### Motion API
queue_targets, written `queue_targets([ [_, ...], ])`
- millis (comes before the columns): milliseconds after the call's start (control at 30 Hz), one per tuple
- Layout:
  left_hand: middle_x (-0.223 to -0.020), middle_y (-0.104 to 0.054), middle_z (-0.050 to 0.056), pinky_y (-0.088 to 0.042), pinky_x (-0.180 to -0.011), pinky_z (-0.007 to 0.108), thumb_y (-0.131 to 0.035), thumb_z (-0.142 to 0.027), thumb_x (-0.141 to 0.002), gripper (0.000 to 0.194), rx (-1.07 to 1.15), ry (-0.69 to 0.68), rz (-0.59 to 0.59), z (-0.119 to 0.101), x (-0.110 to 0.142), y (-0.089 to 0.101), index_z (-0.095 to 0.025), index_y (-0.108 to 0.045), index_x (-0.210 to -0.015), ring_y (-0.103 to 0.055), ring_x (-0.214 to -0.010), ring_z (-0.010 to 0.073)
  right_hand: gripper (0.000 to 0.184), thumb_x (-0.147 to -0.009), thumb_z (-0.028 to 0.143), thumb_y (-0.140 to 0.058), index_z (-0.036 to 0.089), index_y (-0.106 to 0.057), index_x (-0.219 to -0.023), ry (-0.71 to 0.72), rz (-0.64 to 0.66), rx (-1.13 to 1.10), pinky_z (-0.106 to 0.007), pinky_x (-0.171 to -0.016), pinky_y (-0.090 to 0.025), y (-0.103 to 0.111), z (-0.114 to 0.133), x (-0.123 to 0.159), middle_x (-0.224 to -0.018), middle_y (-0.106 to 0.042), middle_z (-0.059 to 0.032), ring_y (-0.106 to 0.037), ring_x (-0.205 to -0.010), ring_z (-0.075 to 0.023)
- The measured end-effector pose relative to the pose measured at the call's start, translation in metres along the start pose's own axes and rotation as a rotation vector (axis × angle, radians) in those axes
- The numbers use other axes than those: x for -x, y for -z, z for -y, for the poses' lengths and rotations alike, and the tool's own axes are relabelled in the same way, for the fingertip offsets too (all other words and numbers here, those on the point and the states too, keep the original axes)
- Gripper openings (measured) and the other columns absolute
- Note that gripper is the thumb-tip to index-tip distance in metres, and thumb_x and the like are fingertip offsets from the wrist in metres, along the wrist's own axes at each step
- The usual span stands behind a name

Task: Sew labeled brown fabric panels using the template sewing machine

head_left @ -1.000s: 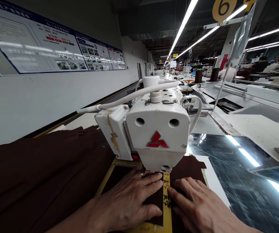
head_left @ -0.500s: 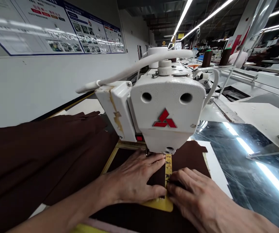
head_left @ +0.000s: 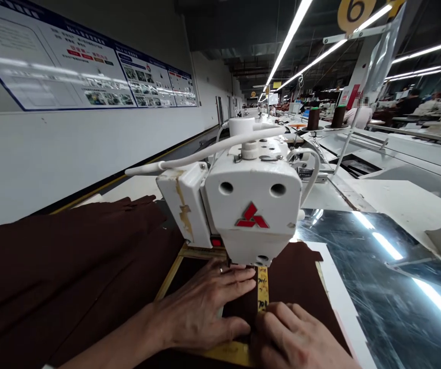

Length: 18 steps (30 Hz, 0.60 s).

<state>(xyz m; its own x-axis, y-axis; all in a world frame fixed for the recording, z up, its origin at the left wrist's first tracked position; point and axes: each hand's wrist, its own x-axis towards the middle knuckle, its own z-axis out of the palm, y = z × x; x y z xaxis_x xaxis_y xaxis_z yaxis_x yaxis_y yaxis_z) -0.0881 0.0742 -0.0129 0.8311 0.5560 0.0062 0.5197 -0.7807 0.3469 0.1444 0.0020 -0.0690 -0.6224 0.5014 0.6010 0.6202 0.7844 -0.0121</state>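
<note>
My left hand (head_left: 205, 302) lies flat with fingers apart on dark brown fabric inside a yellow template frame (head_left: 228, 353). Its fingertips reach below the head of a white sewing machine (head_left: 251, 205), close to a yellow strip (head_left: 263, 289) with handwritten marks. A ring shows on one finger. Beside the strip's near end, my right hand (head_left: 297, 335) is closed, fingers curled down; what they pinch is hidden. More brown fabric (head_left: 295, 277) extends right of the strip, over a white sheet (head_left: 345, 302). The needle area is mostly hidden behind the machine head and my left hand.
A large spread of brown fabric (head_left: 62, 271) covers the left side. On the right is a dark glossy table surface (head_left: 381, 277). Thread cones (head_left: 314, 119) stand behind the machine, and a wall with posters (head_left: 89, 77) runs along the left.
The view has tilted up, so the machine and hands sit lower in the picture. My right hand has drawn nearer to me along the strip, its fingers more curled. My left hand stays flat.
</note>
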Motion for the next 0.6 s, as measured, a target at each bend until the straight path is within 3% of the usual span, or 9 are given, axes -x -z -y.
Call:
queue_targets([
  [233,-0.155,-0.052,0.004,-0.032,-0.124,0.045,-0.077,-0.040,-0.091,0.067,-0.009,-0.070,-0.001,0.0044,0.0011,0.0013,-0.028,-0.051,-0.152,-0.050,-0.142,0.0289,0.020,-0.107,0.022,-0.051,0.022,-0.059,-0.089,0.059,-0.075,0.028,-0.029,-0.069,-0.042,-0.0088,-0.0027,0.0021,-0.099,-0.070,0.0015,-0.061,-0.084,-0.0137],
  [600,-0.153,-0.055,0.006,-0.038,-0.120,0.043,-0.074,-0.043,-0.093,0.061,-0.084,-0.069,-0.024,0.0036,0.0008,-0.0029,-0.026,-0.055,-0.148,-0.054,-0.139,0.0295,0.026,-0.110,0.023,-0.045,0.021,-0.056,-0.086,0.028,-0.063,0.024,-0.032,-0.068,-0.037,-0.0101,-0.0027,-0.0014,-0.081,-0.065,0.0021,-0.059,-0.075,-0.0139],
])
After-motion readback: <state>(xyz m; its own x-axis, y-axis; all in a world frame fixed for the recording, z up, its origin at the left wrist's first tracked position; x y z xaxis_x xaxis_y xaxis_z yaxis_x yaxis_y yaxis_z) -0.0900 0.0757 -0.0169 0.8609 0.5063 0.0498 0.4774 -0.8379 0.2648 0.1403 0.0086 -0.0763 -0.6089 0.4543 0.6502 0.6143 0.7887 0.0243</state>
